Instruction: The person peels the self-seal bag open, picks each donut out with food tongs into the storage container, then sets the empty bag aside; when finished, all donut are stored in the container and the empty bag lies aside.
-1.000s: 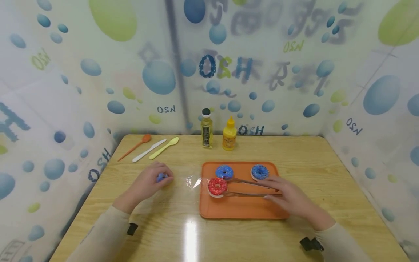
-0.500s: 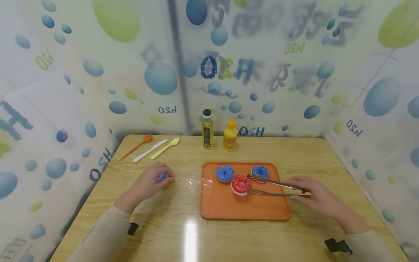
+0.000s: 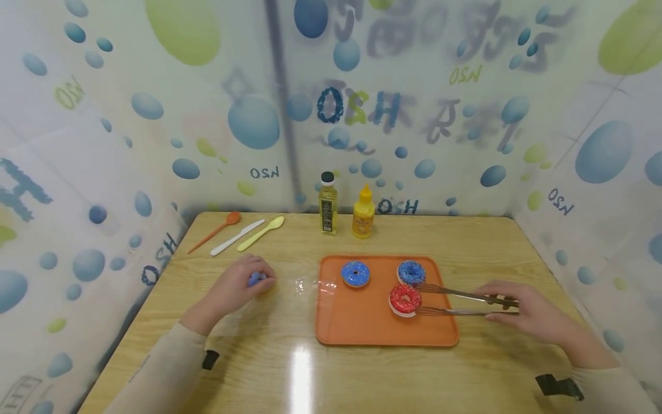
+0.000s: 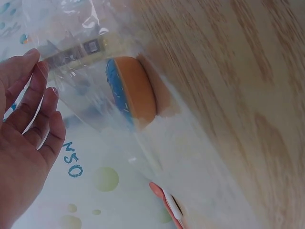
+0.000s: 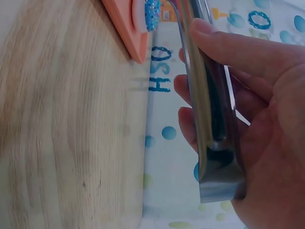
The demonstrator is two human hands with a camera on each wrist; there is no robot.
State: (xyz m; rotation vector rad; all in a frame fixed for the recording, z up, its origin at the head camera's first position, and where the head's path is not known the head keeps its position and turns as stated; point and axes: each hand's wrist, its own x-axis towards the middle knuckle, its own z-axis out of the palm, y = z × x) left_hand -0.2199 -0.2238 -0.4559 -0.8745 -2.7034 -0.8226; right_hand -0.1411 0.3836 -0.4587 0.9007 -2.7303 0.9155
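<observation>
My left hand pinches the edge of a clear plastic bag between thumb and fingers. A blue-iced toy donut shows inside the film; the hand mostly hides it from the head view. The bag's shiny end reaches the left rim of the orange tray. In my right hand is a pair of metal tongs, gripped along the arms. The tong tips stand at the right side of a red sprinkled donut over the tray. Behind it sit a blue donut and a dark-blue sprinkled donut.
An oil bottle and a yellow squeeze bottle stand at the table's back edge. An orange spoon, a white knife and a yellow spoon lie at the back left. Patterned walls enclose the table.
The red donut and the tongs have moved right across the tray, from its left side to in front of the dark-blue donut. My right hand has drawn right; the left has stayed put.
</observation>
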